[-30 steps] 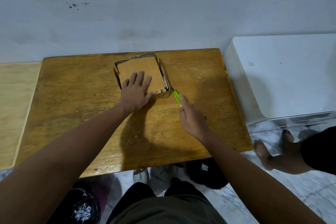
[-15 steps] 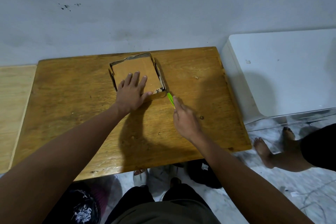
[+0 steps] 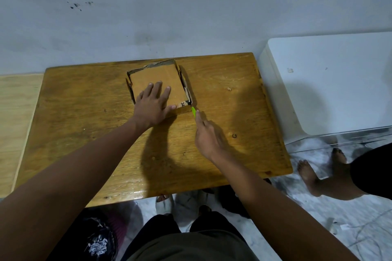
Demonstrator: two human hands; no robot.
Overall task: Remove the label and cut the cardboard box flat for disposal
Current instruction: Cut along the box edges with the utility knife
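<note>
Cardboard box (image 3: 161,79), shallow, brown and open-topped, sits on the varnished wooden table (image 3: 84,116). Nearest, the right hand (image 3: 209,137) grips a bright green cutter (image 3: 193,111) at the box's near right corner. Left hand (image 3: 151,105) presses flat inside, fingers spread. "34" shows by that corner.

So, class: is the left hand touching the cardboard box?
Touching. The head view shows the left hand lying palm-down on the cardboard box, fingers spread flat across its brown face with no gap beneath them.
</note>
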